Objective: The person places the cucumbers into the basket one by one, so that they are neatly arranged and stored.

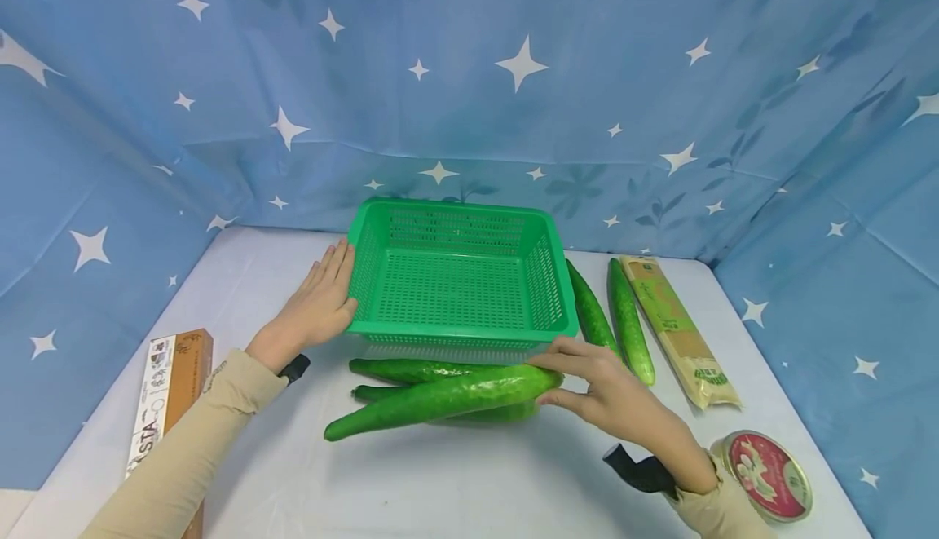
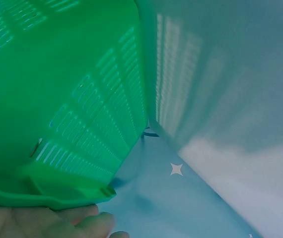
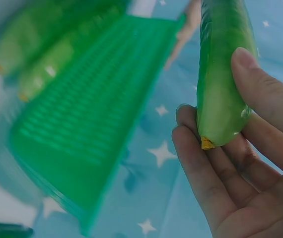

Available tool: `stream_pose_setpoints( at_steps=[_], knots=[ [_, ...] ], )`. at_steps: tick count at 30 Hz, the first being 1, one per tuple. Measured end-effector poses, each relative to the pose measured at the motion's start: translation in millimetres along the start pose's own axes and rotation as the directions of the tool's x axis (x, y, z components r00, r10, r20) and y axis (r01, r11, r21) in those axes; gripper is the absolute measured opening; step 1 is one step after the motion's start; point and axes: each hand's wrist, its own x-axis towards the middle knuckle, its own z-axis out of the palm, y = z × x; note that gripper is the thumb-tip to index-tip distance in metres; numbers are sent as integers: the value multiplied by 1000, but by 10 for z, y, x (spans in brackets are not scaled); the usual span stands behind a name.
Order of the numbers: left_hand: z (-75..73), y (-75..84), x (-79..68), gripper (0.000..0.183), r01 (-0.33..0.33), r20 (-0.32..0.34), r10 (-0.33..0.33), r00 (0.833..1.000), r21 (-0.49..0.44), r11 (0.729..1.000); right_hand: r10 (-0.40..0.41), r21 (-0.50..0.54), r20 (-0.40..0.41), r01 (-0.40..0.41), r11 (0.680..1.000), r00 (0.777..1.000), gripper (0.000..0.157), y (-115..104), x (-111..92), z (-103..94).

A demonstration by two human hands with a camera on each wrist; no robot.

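Observation:
A green plastic basket (image 1: 455,333) stands at the back middle of the white table. Against its left side rests my left hand (image 1: 315,302), fingers straight along the rim; the left wrist view shows the fingers (image 2: 77,223) under that rim. My right hand (image 1: 609,384) grips the blossom end of a large cucumber (image 1: 447,399), thumb on one side and fingers on the other, as the right wrist view shows. The held cucumber slants in front of the basket, its thin end to the left. Behind and partly hidden by it lie other cucumbers (image 1: 396,370).
Right of the basket lie two cucumbers (image 1: 629,323) and a flat noodle packet (image 1: 682,331). A round red-lidded tin (image 1: 766,474) sits near my right forearm. A long pasta box (image 1: 172,392) lies at the left, partly behind my left sleeve. Blue star-patterned cloth (image 1: 469,74) encloses the table.

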Motion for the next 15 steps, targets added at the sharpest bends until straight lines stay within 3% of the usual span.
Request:
stream_pose_setpoints(
  at_steps=[8,15],
  knots=[
    [4,-1,2,73,-11,-7,11,1000,3,1000,-96,-79,-113,88,993,989,44,190,291,-320],
    [-1,8,-18,68,-30,-17,30,999,24,999,-52,-151,-156,29,988,986,45,410,591,-556]
  ],
)
